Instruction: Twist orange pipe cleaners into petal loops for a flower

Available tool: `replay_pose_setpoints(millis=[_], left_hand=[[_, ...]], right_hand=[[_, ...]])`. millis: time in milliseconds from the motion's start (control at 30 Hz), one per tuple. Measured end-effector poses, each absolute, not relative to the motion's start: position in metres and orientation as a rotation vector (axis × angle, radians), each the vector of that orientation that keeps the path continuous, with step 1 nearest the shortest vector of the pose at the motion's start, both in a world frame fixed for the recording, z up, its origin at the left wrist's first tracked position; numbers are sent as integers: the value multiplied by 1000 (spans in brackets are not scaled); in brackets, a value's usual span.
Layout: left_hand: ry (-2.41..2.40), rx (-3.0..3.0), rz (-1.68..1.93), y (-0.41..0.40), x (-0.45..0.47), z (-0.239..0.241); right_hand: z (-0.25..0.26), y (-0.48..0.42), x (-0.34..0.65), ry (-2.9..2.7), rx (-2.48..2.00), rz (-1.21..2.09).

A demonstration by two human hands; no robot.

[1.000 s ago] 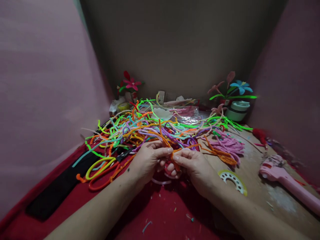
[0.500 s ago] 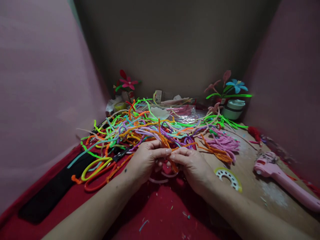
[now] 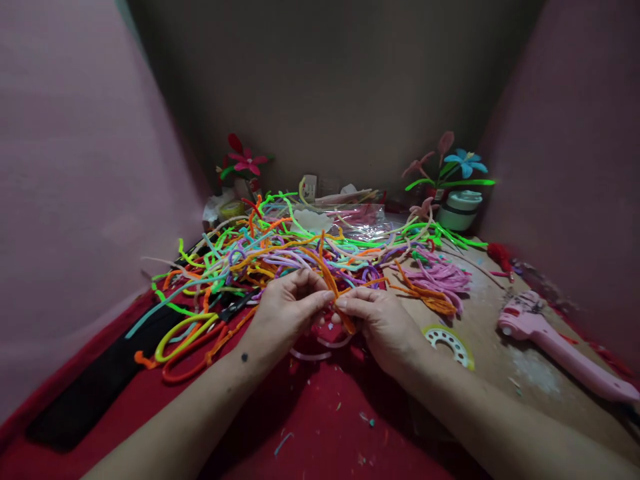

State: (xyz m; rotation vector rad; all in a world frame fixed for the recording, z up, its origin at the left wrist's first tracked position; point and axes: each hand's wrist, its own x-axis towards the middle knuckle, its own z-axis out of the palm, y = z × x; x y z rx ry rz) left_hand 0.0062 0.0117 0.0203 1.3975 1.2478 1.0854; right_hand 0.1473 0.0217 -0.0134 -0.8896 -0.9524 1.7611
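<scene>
Several orange pipe cleaners [image 3: 327, 275] are bunched between my two hands at the middle of the view. My left hand [image 3: 295, 303] pinches the bunch from the left, thumb and fingers pressed together. From the right, my right hand [image 3: 377, 320] grips it with thumb and forefinger, its fingertips close against the left ones. One orange strand sticks out to the right above my right hand. The lower end of the bunch shows below the fingertips. Behind the hands spreads a heap of multicoloured pipe cleaners [image 3: 280, 248].
Scissors with yellow and red handles [image 3: 193, 340] lie left beside a black strip [image 3: 90, 387]. On the brown board [image 3: 480, 347] are orange and pink pipe cleaners [image 3: 443, 280], a tape roll [image 3: 453, 347] and a pink glue gun [image 3: 560, 347]. Pipe-cleaner flowers [image 3: 465, 162] stand behind.
The view has shifted slightly, so the scene sits a little further left and up. My fingers have moved slightly on the orange pipe cleaners; both hands still hold them.
</scene>
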Motion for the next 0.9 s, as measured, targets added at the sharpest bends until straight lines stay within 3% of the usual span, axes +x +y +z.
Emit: replay_pose_setpoints(millis=[200, 567, 700, 900], left_hand=[[1220, 1348, 1219, 12, 9, 21], [1287, 1501, 1119, 10, 5, 19], [1235, 1805, 1166, 11, -1, 16], [1320, 2536, 950, 15, -14, 15]], right_hand=[[-13, 25, 151, -970, -875, 1745], [-7, 21, 151, -1016, -868, 1744], [-10, 24, 154, -1049, -832, 1741], [-7, 26, 158, -1121, -800, 1809]])
